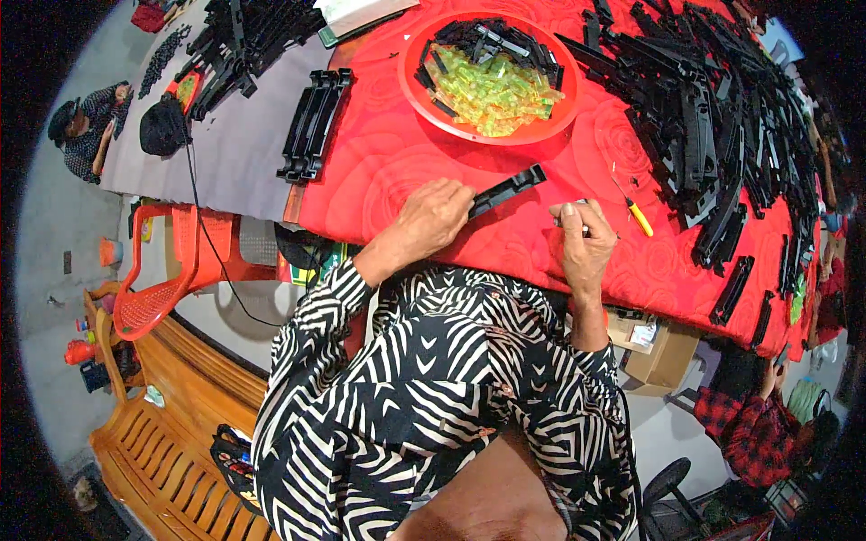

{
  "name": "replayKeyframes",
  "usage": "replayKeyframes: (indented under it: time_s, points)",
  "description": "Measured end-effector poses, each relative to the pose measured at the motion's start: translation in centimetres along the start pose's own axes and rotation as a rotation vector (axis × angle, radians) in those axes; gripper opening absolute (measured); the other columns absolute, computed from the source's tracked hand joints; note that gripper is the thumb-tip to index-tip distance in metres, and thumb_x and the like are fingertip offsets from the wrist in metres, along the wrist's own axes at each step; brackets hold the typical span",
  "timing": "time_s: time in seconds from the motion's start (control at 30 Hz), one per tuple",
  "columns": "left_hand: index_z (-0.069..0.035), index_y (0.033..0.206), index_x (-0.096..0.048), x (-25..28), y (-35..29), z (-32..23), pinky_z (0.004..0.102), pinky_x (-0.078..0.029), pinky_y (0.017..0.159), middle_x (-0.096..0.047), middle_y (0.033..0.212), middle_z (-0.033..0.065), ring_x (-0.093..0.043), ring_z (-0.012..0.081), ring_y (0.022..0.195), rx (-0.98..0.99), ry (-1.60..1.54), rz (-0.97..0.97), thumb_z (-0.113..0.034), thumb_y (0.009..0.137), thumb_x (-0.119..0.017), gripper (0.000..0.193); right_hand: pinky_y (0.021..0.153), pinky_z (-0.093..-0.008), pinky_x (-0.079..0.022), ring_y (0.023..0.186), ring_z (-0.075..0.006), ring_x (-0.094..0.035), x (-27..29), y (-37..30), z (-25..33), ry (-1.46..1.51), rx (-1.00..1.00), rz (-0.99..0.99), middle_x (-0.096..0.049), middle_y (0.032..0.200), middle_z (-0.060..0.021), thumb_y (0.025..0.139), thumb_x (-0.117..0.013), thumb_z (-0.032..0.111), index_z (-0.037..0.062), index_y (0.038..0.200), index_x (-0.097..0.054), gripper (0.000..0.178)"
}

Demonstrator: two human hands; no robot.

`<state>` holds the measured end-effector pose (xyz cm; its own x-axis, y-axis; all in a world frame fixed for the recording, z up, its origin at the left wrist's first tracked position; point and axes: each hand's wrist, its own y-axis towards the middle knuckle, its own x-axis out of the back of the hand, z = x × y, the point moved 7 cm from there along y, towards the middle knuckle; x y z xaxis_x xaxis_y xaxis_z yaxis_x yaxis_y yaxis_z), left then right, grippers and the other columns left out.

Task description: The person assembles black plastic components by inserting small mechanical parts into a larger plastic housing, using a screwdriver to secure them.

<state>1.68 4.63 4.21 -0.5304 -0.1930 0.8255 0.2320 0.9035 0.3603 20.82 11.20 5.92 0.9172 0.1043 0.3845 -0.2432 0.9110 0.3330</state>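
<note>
My left hand (431, 216) is closed around one end of a long black plastic piece (511, 189), which slants up and to the right over the red cloth (505, 243). To its right, my right hand (586, 239) is closed, thumb against curled fingers; a small bit of something shows at the fingers, too small to name. Right of that hand lies a thin tool with a yellow handle (640, 219). Beyond both hands stands a red bowl (574, 108), with translucent yellow-green pieces (496, 95) and small black parts inside.
A large heap of black plastic pieces (699, 126) covers the table's right side. Several similar pieces (311, 126) sit side by side at the left, with another heap (239, 54) beyond. A red chair (189, 270) and wooden bench (171, 460) stand left. Other people sit nearby.
</note>
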Motion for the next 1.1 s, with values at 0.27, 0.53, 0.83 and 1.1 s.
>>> replayKeyframes:
  time_s: [0.27,0.53,0.83,1.1]
  points:
    - [-0.003,0.079,-0.049,-2.0,2.1,2.0,0.041,-0.044,0.071,-0.048,0.077,0.0128,-0.051,0.0316,0.074,-0.068,0.021,0.149,-0.01,0.081,-0.055,0.01,0.046,-0.0222,-0.029,0.049,-0.0052,-0.037,-0.2,-0.7,-1.8,0.417,-0.297,-0.031,-0.049,0.066,-0.0017,0.094,-0.042,0.024,-0.0054,0.077,-0.064,0.04]
    - [-0.007,0.085,-0.058,1.4,1.2,0.3,0.0384,-0.04,0.07,-0.052,0.084,0.0076,-0.049,0.0245,0.079,-0.035,0.203,-0.132,-0.023,0.075,-0.066,0.021,0.039,-0.0224,-0.026,0.044,-0.0061,-0.036,-1.1,0.0,-1.6,0.714,-0.271,-0.188,-0.046,0.059,-0.0029,0.089,-0.043,0.022,-0.0058,0.096,-0.058,0.032]
    - [-0.004,0.092,-0.059,-0.9,-1.2,0.0,0.0391,-0.042,0.074,-0.054,0.099,0.0112,-0.051,0.0264,0.089,0.016,0.248,-0.125,-0.015,0.072,-0.062,0.023,0.036,-0.0254,-0.025,0.038,-0.0093,-0.029,-4.3,3.2,-1.2,0.967,-0.233,-0.138,-0.036,0.051,-0.0018,0.083,-0.037,0.016,-0.0079,0.097,-0.052,0.032]
    - [-0.005,0.097,-0.06,-1.1,-0.9,0.2,0.0334,-0.046,0.069,-0.054,0.099,0.0103,-0.052,0.0257,0.084,0.033,0.18,-0.047,-0.012,0.075,-0.059,0.024,0.037,-0.0257,-0.026,0.037,-0.0094,-0.03,-6.9,3.9,-2.5,0.965,-0.265,-0.118,-0.037,0.049,-0.0027,0.082,-0.035,0.013,-0.0093,0.092,-0.053,0.031]
